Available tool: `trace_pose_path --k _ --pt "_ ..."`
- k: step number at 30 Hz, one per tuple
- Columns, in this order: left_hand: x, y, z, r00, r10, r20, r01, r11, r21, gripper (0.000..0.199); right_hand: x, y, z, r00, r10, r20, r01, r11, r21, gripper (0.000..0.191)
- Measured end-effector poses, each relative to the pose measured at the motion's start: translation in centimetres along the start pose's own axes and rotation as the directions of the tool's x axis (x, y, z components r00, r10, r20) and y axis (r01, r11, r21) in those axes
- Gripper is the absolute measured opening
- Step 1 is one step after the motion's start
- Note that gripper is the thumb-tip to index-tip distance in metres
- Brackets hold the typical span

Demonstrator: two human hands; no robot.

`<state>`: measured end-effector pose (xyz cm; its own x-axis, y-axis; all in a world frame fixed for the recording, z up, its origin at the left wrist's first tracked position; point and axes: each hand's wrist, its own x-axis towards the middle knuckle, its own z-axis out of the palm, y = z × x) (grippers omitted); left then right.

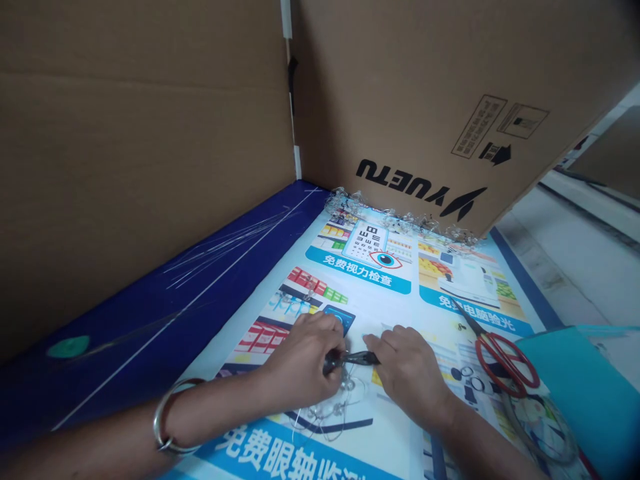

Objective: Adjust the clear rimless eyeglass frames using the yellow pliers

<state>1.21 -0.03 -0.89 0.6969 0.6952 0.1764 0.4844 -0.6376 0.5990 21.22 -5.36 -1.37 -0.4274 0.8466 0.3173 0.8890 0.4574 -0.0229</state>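
Observation:
Near the middle of the head view, my left hand [313, 357] is wrapped round one end of a dark, shiny tool or strip [361, 359]. The other end reaches my right hand [407, 367], whose fingers are curled closed at it. What exactly the dark object is cannot be made out. Just under my left hand, a tangle of thin clear wire or line with small pieces [333, 407] lies on the printed poster sheet [395, 440]. A metal bangle circles my left wrist.
Red-handled scissors [505, 363] and a coil of wire [543, 433] lie at right, beside a turquoise sheet [585, 393]. Clear wire pieces [415, 223] line the base of the cardboard walls [400, 80]. Loose strands [225, 243] and a green oval piece [69, 347] lie left.

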Motion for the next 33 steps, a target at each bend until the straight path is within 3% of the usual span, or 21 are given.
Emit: trace_pose_path --k 11,23,33 --pt "0.07 -0.02 -0.09 1.0 0.021 0.007 -0.021 0.998 0.053 0.014 -0.04 -0.51 0.18 1.0 -0.002 0.009 0.002 1.0 -0.017 0.025" --pt "-0.01 -0.53 0.12 0.999 0.04 -0.022 -0.042 0.994 -0.104 0.015 0.05 -0.55 0.15 1.0 0.006 0.013 -0.006 1.0 -0.003 0.023" --pt "-0.13 -0.7 0.21 0.997 0.059 -0.04 -0.063 0.991 -0.12 0.017 0.34 -0.8 -0.12 0.999 -0.028 -0.025 0.027 0.998 -0.051 0.017"
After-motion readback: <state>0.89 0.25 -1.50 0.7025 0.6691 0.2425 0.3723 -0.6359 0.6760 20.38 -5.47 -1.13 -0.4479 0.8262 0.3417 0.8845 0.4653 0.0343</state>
